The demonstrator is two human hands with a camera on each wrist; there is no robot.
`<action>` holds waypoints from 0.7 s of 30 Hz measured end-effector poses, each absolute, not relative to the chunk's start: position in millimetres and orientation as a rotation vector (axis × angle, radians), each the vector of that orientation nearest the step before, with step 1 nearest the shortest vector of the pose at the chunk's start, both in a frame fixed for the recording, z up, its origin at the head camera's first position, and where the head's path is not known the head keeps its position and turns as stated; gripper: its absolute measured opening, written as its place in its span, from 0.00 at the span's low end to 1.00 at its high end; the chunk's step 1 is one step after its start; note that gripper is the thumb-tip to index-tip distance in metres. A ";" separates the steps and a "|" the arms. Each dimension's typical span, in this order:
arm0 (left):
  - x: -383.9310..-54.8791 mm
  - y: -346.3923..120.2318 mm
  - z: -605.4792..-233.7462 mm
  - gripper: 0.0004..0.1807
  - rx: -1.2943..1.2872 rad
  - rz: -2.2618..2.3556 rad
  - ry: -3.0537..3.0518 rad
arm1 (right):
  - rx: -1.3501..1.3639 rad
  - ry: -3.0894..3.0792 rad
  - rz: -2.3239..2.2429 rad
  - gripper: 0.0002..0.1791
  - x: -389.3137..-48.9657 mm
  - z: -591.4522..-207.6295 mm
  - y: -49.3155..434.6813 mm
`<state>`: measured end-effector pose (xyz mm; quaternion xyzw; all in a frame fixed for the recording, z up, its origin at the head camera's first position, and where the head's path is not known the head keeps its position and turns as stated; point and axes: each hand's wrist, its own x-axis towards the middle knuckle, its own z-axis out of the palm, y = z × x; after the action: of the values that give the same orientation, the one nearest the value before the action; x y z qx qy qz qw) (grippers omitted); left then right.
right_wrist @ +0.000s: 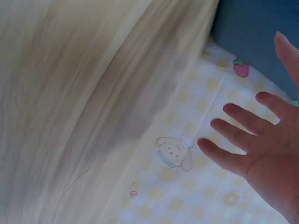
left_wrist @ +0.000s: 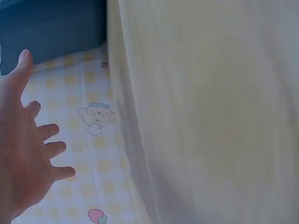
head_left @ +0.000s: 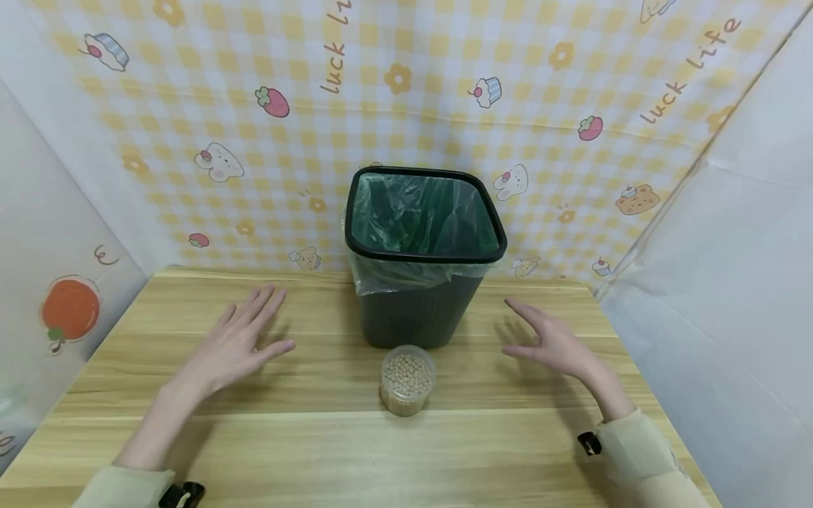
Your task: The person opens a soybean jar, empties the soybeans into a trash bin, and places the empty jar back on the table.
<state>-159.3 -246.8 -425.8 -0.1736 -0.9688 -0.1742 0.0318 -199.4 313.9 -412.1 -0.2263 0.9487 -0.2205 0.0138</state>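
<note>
A dark trash bin (head_left: 413,310) with a black rim and a clear plastic liner (head_left: 394,276) stands upright at the back middle of the table. Right in front of it sits a clear round tub (head_left: 401,404) filled with small beige beads or beans (head_left: 408,375). My left hand (head_left: 238,346) hovers over the table left of the bin, fingers spread and holding nothing. On the other side, my right hand (head_left: 559,344) is held out with thumb and fingers apart, also with nothing in it. The wrist views show both palms, left (left_wrist: 23,149) and right (right_wrist: 275,154), bare.
The wooden table (head_left: 305,451) has its back edge against a yellow checked cloth (head_left: 305,134) with cartoon prints. White sheets hang at the left (head_left: 38,176) and right (head_left: 718,282). Each sleeve has a black strap piece (head_left: 589,443) near the cuff.
</note>
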 end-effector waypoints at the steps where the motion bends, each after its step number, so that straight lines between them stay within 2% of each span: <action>1: -158.2 -244.7 -424.9 0.51 -0.538 -0.547 -2.980 | -0.721 2.927 -0.712 0.51 -197.3 -411.0 312.3; 21: -131.9 -194.1 -408.6 0.43 -0.706 -0.643 -2.900 | -0.996 2.517 -0.881 0.47 -168.8 -404.7 252.1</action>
<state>-131.9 -194.1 -408.6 -0.2311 -0.9488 -0.2105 0.0444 -168.8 252.1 -404.7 -0.3461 0.8746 -0.3062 0.1470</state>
